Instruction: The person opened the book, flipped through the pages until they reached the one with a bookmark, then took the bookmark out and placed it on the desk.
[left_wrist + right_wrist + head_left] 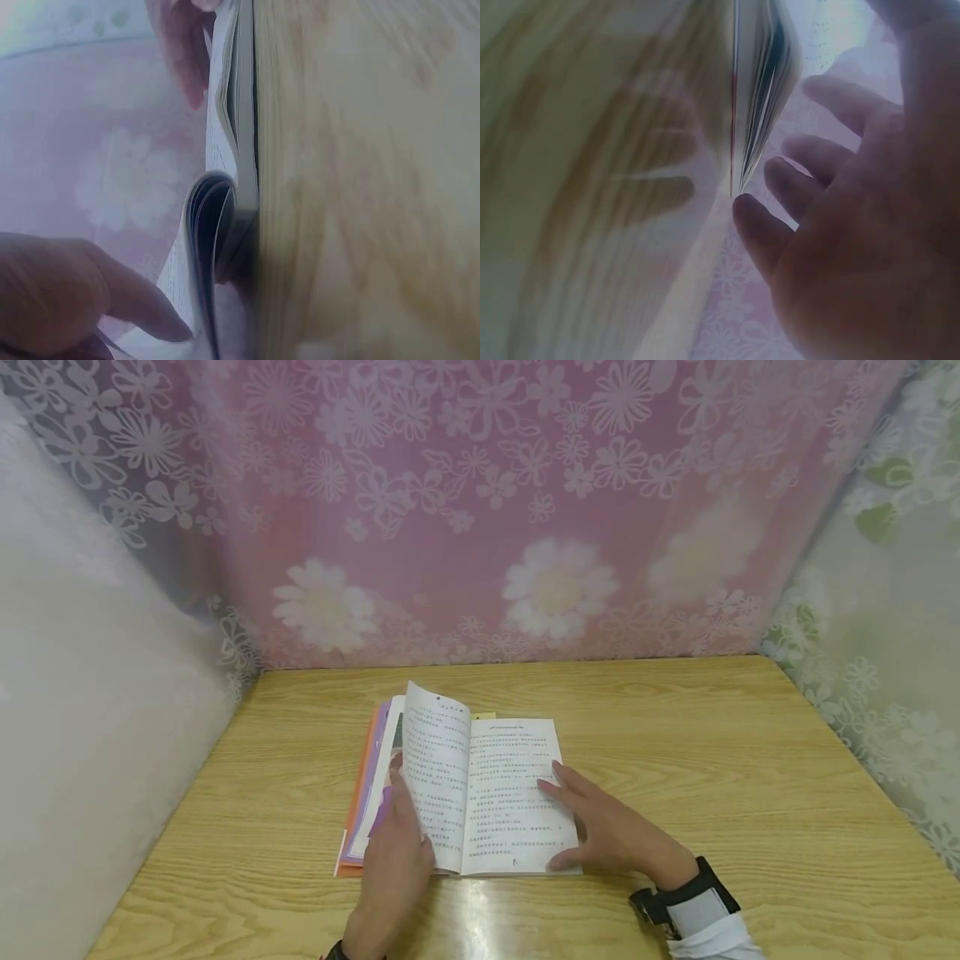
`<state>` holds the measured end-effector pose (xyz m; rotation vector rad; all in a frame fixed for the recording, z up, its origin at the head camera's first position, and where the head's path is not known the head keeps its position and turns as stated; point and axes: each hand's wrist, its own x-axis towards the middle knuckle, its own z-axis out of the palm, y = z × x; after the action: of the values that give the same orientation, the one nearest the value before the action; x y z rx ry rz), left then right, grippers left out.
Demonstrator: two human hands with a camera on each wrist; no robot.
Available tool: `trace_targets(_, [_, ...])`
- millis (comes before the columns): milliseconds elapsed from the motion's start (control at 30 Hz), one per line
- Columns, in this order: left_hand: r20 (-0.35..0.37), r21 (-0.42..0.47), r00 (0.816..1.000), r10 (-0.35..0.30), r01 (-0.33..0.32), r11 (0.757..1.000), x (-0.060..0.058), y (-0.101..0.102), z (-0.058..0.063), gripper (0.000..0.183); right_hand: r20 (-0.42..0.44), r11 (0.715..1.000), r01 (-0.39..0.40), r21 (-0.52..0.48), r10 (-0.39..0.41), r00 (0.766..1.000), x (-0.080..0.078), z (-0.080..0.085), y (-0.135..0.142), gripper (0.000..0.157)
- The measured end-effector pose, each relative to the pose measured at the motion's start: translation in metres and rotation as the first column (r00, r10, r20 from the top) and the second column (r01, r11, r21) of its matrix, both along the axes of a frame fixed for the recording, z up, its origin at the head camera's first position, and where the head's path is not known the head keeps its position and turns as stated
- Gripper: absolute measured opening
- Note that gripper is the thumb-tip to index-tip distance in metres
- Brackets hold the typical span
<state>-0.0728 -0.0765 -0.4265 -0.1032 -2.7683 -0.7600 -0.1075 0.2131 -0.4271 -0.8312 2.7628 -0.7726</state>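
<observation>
The book (510, 810) lies between left grip (395, 864), pinching its raised pages (437, 768), and right grip (617, 833), loosely spread at its right edge.

The left hand (396, 856) pinches and points far, its wrist (365, 931) near. The right hand (615, 831) reaches left, fingers (579, 782) parted, thumb (567, 857) on the near side.

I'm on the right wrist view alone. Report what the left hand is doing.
Observer: The left hand holds raised pages of the open book.
Operator: Tell me what shows past those pages on the left.
Observer: An orange edge and a purple edge, in the head view.
Operator: Now check the book's far side.
Observer: A bit of yellow peeks out beyond the top edge; I can't tell what it is.
</observation>
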Motion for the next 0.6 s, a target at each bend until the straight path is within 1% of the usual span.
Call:
trace_targets(100, [-0.027, -0.032, 1.0, 0.01, -0.011, 0.999, -0.001, -0.008, -0.004, 0.071, 0.009, 1.0, -0.005, 0.009, 0.005, 1.0, 0.001, -0.002, 0.002, 0.1])
trace_targets(200, [-0.003, -0.043, 1.0, 0.03, -0.031, 0.999, -0.002, -0.013, -0.006, 0.073, 0.019, 1.0, -0.013, 0.017, 0.013, 1.0, 0.0, -0.003, 0.004, 0.1])
trace_targets(300, [-0.035, -0.082, 0.999, 0.021, -0.024, 0.996, -0.003, -0.017, -0.007, 0.072, 0.031, 1.0, -0.023, 0.01, 0.023, 0.999, -0.001, -0.003, 0.004, 0.099])
trace_targets(433, [-0.094, -0.158, 0.995, -0.021, 0.006, 0.987, -0.003, -0.02, -0.006, 0.063, 0.04, 0.999, -0.033, -0.002, 0.033, 0.999, -0.002, -0.004, 0.004, 0.097])
trace_targets(500, [-0.08, -0.139, 0.996, -0.05, 0.038, 0.989, -0.003, -0.02, -0.006, 0.064, 0.053, 0.999, -0.032, -0.003, 0.032, 0.998, -0.002, -0.004, 0.004, 0.096])
trace_targets(600, [-0.019, -0.053, 0.993, -0.114, 0.113, 0.992, -0.003, -0.019, -0.006, 0.072, 0.085, 1.0, -0.016, -0.007, 0.017, 0.996, -0.003, -0.003, 0.003, 0.093])
